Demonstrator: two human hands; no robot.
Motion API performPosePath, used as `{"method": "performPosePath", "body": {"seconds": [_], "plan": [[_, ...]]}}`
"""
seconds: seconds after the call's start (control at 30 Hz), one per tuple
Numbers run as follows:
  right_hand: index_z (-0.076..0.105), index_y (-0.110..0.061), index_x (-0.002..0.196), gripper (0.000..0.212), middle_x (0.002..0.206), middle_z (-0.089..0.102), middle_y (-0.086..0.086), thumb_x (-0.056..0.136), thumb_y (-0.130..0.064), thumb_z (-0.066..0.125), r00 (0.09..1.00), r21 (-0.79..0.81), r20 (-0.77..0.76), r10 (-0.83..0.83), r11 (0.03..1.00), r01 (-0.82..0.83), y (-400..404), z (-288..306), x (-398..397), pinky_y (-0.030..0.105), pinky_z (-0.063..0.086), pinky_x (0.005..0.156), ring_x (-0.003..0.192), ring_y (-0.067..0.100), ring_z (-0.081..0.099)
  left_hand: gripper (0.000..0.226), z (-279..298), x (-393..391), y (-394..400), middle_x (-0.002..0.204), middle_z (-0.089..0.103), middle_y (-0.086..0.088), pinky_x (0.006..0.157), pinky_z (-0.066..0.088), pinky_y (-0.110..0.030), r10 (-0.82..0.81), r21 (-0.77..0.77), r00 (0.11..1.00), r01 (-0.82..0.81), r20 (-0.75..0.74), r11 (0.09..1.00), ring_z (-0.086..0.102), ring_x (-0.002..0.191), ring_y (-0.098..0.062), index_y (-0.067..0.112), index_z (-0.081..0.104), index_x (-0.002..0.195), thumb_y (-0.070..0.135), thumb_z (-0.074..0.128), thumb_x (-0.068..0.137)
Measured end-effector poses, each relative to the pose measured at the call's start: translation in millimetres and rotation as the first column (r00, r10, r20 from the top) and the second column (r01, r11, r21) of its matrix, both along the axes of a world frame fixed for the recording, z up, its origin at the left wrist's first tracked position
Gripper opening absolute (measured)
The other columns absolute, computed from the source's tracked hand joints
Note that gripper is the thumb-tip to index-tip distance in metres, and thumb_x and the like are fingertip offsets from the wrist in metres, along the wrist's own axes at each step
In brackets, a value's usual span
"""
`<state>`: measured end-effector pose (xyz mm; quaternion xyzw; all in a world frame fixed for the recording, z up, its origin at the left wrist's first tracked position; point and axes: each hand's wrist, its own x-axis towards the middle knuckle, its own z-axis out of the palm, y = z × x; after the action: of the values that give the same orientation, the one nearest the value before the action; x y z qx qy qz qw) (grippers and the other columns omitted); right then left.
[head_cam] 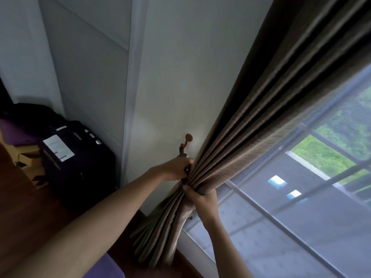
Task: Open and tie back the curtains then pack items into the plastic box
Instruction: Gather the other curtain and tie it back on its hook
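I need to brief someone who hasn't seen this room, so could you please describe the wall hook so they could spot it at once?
Start from the gathered brown curtain at the window's left edge. On the pale wall just left of it, directly above the left hand, sits the hook. It is the only fitting on that wall: small, reddish-brown, with a round base.

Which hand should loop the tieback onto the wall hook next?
Probably left. The left hand is just below the hook, apparently holding the tieback; the right hand grips the gathered curtain lower down.

A dark suitcase (78,157) with a white label stands against the pale wall (170,77). Cardboard boxes (28,159) sit beside it on the wooden floor (26,207).
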<state>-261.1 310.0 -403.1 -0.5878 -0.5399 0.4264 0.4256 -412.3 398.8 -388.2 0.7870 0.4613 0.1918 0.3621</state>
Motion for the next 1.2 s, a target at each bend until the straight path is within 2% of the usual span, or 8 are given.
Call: {"method": "performPosePath", "body": {"seconds": [0.13, 0.37, 0.47, 0.57, 0.73, 0.87, 0.97, 1.2], "plan": [[0.056, -0.026, 0.118, 0.061, 0.105, 0.07, -0.012, 0.064, -0.017, 0.082, 0.996, -0.077, 0.093, -0.006, 0.997, 0.013, -10, -24, -4, 0.027, 0.053, 0.082, 0.101, 0.008, 0.065, 0.008, -8, 1, -9, 0.091, 0.059, -0.013, 0.076, 0.05, -0.037, 0.11, 0.134, 0.994, -0.11, 0.009, 0.985, 0.059, 0.083, -0.025, 0.004, 0.059, 0.091, 0.006, 0.054, 0.085], [0.052, -0.025, 0.126, 0.044, 0.088, 0.062, -0.023, 0.086, -0.013, 0.062, 0.967, -0.036, 0.204, -0.15, 0.986, 0.161, -20, -32, -16, 0.011, 0.043, 0.062, 0.083, 0.002, 0.061, 0.012, -20, -4, -19, 0.093, 0.046, 0.001, 0.058, 0.042, -0.027, 0.301, 0.42, 0.952, -0.25, -0.06, 0.872, 0.052, 0.084, -0.019, 0.01, 0.054, 0.08, 0.013, 0.066, 0.08], [0.05, -0.024, 0.127, 0.041, 0.083, 0.06, -0.023, 0.088, -0.015, 0.059, 0.955, -0.024, 0.258, -0.144, 0.988, 0.155, -22, -29, -19, 0.015, 0.041, 0.058, 0.077, 0.006, 0.061, 0.014, -22, -18, -21, 0.111, 0.05, -0.001, 0.06, 0.052, -0.027, 0.213, 0.631, 0.963, -0.062, -0.167, 0.773, 0.044, 0.094, -0.014, 0.009, 0.071, 0.084, 0.02, 0.074, 0.075], [0.047, -0.029, 0.131, 0.043, 0.087, 0.064, -0.013, 0.09, -0.019, 0.057, 0.95, -0.031, 0.284, -0.128, 0.989, 0.142, -25, -26, -25, 0.027, 0.041, 0.06, 0.081, 0.019, 0.061, 0.016, -15, -38, -18, 0.121, 0.053, 0.004, 0.078, 0.047, -0.024, 0.028, 0.54, 0.976, 0.095, -0.214, 0.836, 0.039, 0.1, -0.012, 0.015, 0.069, 0.097, 0.019, 0.064, 0.083], [0.04, -0.034, 0.136, 0.05, 0.1, 0.069, -0.002, 0.09, -0.023, 0.054, 0.94, -0.047, 0.321, -0.111, 0.99, 0.133, -25, -26, -24, 0.031, 0.042, 0.065, 0.094, 0.029, 0.065, 0.012, 10, -50, -9, 0.1, 0.065, 0.005, 0.083, 0.045, -0.031, -0.134, 0.317, 0.949, 0.225, -0.284, 0.922, 0.044, 0.094, -0.011, 0.015, 0.07, 0.099, 0.017, 0.06, 0.091], [0.039, -0.033, 0.138, 0.054, 0.105, 0.069, 0.002, 0.088, -0.02, 0.054, 0.942, -0.058, 0.314, -0.121, 0.988, 0.146, -25, -26, -21, 0.033, 0.045, 0.068, 0.096, 0.032, 0.064, 0.012, 21, -42, -6, 0.085, 0.063, 0.002, 0.067, 0.044, -0.031, -0.017, 0.539, 0.836, 0.369, -0.548, 0.757, 0.046, 0.088, -0.016, 0.018, 0.069, 0.083, 0.009, 0.061, 0.086], [0.041, -0.028, 0.135, 0.05, 0.1, 0.068, 0.002, 0.088, -0.016, 0.053, 0.938, -0.065, 0.325, -0.118, 0.987, 0.146, -26, -25, -21, 0.032, 0.042, 0.066, 0.094, 0.032, 0.064, 0.014, 21, -33, -18, 0.08, 0.061, -0.003, 0.058, 0.04, -0.031, 0.156, 0.662, 0.791, 0.366, -0.591, 0.654, 0.055, 0.086, -0.025, 0.013, 0.061, 0.076, 0.0, 0.059, 0.074], [0.044, -0.028, 0.132, 0.045, 0.092, 0.058, -0.01, 0.089, -0.017, 0.051, 0.939, -0.071, 0.33, -0.096, 0.989, 0.127, -29, -23, -20, 0.031, 0.041, 0.064, 0.082, 0.019, 0.057, 0.018, 25, -17, -26, 0.089, 0.062, -0.012, 0.076, 0.028, -0.03, 0.026, 0.409, 0.907, 0.164, -0.42, 0.898, 0.052, 0.083, -0.028, 0.006, 0.055, 0.081, 0.006, 0.037, 0.085]]}}
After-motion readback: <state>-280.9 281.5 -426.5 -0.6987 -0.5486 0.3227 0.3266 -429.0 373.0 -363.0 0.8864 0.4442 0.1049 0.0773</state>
